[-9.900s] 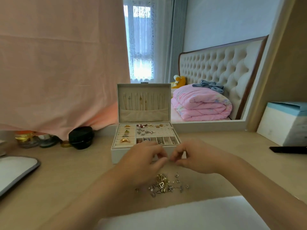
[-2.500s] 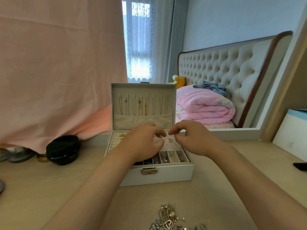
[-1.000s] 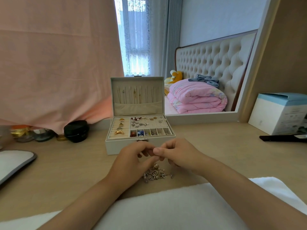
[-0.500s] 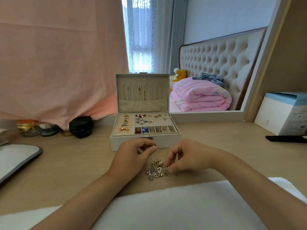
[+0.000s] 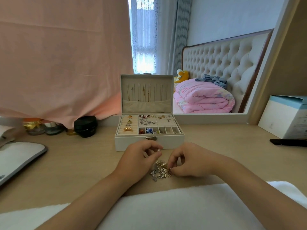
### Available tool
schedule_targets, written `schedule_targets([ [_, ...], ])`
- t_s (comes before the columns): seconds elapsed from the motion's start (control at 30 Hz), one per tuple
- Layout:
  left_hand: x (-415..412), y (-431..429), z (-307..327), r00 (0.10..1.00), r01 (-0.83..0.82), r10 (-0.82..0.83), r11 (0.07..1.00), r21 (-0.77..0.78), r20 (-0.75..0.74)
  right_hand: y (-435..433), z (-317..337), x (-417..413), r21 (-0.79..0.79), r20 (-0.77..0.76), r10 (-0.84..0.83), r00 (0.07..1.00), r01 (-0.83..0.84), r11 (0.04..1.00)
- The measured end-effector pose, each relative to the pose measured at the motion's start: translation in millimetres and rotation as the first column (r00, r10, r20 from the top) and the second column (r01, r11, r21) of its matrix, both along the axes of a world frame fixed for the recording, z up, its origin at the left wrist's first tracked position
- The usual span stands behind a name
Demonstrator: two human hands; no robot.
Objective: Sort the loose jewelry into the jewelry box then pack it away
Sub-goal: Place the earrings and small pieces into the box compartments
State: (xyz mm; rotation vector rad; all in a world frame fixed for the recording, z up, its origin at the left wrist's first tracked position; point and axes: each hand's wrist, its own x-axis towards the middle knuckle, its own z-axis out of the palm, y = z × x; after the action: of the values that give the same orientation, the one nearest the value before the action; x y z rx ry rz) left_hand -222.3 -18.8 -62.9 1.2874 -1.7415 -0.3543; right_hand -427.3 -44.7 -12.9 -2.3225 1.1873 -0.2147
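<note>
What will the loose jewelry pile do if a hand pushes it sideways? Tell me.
The jewelry pile is many tiny separate pieces, so a push would probably scatter it. The heart-shaped loops look interlocked, so lifting one may drag neighbours along. The desk looks smooth, so small pieces could skid. The right hand pinches at the pile's edge; the left hand holds one small stud.

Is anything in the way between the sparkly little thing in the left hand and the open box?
Nothing visible blocks it. The left hand pinches a small sparkly stud just in front of the jewelry box, whose lid stands open. Only bare desk lies between them.
</note>
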Motion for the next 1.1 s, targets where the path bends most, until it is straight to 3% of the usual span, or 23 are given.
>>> schedule_targets([
  [0.3,2,-2,11,1.0,0.004,-0.004,1.0,0.0,-0.013,-17,4,-6,0.103,0.328,-0.111,0.938,0.081,0.991],
  [0.5,1,-23,34,0.985,0.019,-0.017,1.0,0.009,-0.169,-38,28,-8,0.089,0.498,-0.122,0.858,0.09,0.992],
  [0.7,2,-66,67,0.966,-0.02,0.031,0.999,0.044,-0.258,-70,50,-7,0.116,0.532,-0.171,0.829,0.128,0.985],
  [1.1,-9,-146,83,0.985,-0.025,0.037,0.997,0.073,-0.169,-133,53,-2,0.134,0.491,-0.169,0.855,0.118,0.984],
])
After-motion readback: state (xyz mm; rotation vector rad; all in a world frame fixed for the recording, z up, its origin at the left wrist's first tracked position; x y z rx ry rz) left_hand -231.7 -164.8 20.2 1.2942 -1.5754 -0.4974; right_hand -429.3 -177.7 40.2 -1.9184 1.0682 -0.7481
